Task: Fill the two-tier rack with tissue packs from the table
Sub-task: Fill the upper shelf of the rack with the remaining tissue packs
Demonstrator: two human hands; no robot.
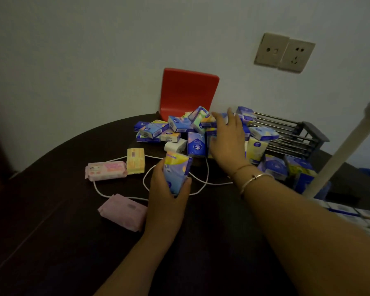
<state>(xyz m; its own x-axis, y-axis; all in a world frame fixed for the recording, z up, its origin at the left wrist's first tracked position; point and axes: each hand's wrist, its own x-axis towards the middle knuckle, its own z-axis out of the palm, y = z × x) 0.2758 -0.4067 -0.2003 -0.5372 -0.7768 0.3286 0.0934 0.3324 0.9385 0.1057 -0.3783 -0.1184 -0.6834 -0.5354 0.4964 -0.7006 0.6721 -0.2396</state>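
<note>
Table point(51, 210) dark brown. Chair back point(188, 92) red. Rack point(295, 135) dark grey frame, silver bars. Heaped tissue packs point(175, 124) blue, yellow and white, printed. Held pack point(176, 174) purple-blue, yellow top. Cable point(203, 180) white. Two loose packs point(106, 170) pink.

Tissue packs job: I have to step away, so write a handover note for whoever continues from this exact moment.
Left hand: grips one blue-and-yellow tissue pack above the table.
Right hand: open, fingers spread on the pile of packs.
Rack: at the right by the wall, a few packs on its left end, bars mostly bare.
Left: most packs, including the pink pack and the yellow pack.
</note>
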